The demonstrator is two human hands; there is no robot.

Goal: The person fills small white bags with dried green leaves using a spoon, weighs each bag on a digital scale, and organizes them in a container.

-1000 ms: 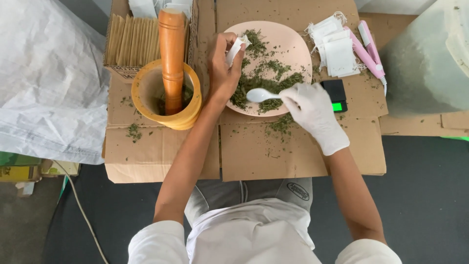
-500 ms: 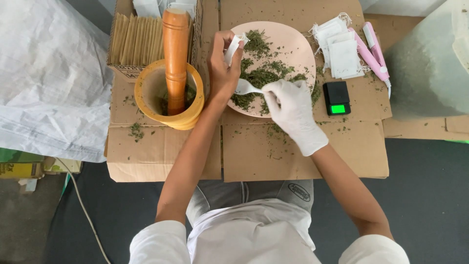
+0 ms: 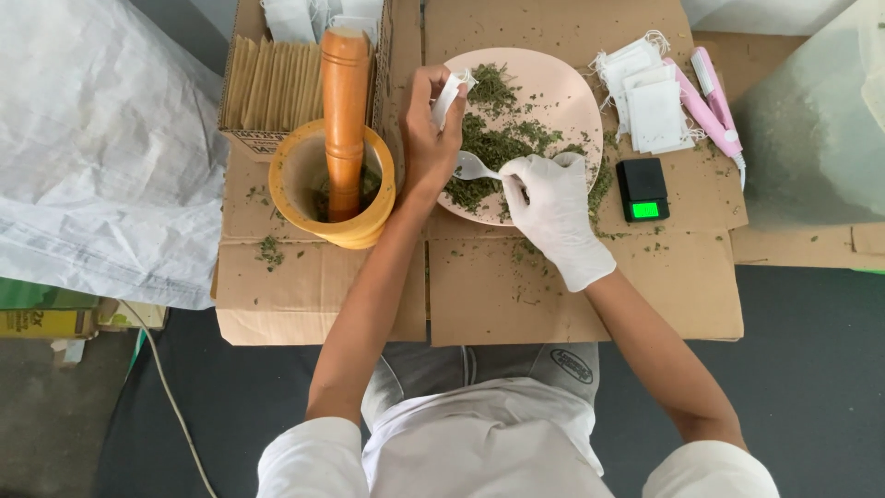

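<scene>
My left hand (image 3: 430, 129) is bare and pinches a small white filter bag (image 3: 448, 91) over the left rim of a pale pink plate (image 3: 562, 88) strewn with dried green leaf bits (image 3: 498, 148). My right hand (image 3: 553, 207) wears a white glove and grips a white plastic spoon (image 3: 472, 167), whose bowl lies in the leaf pile close to my left hand's thumb. Both hands are over the plate's near left side.
A yellow mortar (image 3: 336, 189) with a wooden pestle (image 3: 346, 101) stands left of the plate. Behind it is a box of tan envelopes (image 3: 277, 83). To the right lie white bags (image 3: 650, 92), a pink sealer (image 3: 714, 111), a small black scale (image 3: 643, 189). Flattened cardboard (image 3: 516, 286) lies underneath, flecked with crumbs.
My right hand has swung the spoon leftward from the plate's near edge into the leaf pile, up close to my left hand. The left hand keeps the bag in place.
</scene>
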